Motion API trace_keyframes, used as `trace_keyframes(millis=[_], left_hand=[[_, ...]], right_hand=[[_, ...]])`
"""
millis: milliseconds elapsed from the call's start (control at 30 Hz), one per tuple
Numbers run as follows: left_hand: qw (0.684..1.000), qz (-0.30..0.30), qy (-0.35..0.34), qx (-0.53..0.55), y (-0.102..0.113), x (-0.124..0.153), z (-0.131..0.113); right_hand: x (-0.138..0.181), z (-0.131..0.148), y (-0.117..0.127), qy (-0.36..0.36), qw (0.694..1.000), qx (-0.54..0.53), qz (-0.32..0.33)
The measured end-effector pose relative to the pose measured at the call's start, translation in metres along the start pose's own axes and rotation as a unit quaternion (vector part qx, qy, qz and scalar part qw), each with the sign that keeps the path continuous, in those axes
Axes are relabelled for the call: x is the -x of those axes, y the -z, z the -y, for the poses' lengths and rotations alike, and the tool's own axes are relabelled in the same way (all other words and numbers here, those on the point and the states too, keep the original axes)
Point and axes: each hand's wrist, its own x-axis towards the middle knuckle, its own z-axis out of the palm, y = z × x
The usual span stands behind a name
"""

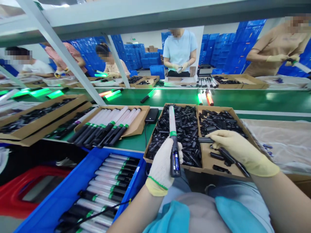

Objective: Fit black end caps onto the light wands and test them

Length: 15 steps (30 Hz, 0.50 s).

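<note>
My left hand [164, 163], in a white knit glove over a yellow one, is wrapped round the black handle of a light stick [172, 121]. The stick is upright, with a clear tube on top and a green band. Its battery compartment is uncovered and blue batteries [175, 160] show inside. My right hand [233, 147], in a pale yellow glove, pinches a slim black plastic piece [205, 140], which looks like a battery cover. Below that hand, several black parts [217, 156] lie in a cardboard tray [206, 165]. Left of it stands another cardboard tray [148, 152] heaped with small black covers.
A blue bin [80, 168] at lower left holds rows of light sticks. More sticks [109, 124] lie on a cardboard tray beside a black power bank [152, 115]. Lit sticks rest on the green conveyor belt [179, 95]. Co-workers stand beyond it; a metal frame [70, 55] crosses above.
</note>
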Motion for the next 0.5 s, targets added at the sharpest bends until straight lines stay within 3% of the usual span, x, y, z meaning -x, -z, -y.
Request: trace_keyframes(millis=[67,133,267,367,500], left_hand=[[1.000,-0.005,-0.010,0.017,0.001,0.000,-0.002],[0.999,-0.012,-0.017,0.025,0.000,0.001,-0.004],[1.000,-0.014,-0.007,-0.002,-0.002,0.003,-0.005],[1.000,-0.010,-0.012,-0.013,0.001,0.004,-0.005],[0.999,-0.006,-0.030,-0.011,0.010,0.003,-0.006]], right_hand=[[-0.007,-0.007,0.010,0.083,0.970,0.196,-0.115],[-0.016,-0.010,0.005,0.181,0.915,0.330,-0.145],[-0.030,0.005,-0.042,0.306,0.858,0.412,0.036],[-0.038,0.017,-0.069,0.320,0.840,0.431,0.076],[-0.048,0.021,-0.069,0.342,0.818,0.450,0.104]])
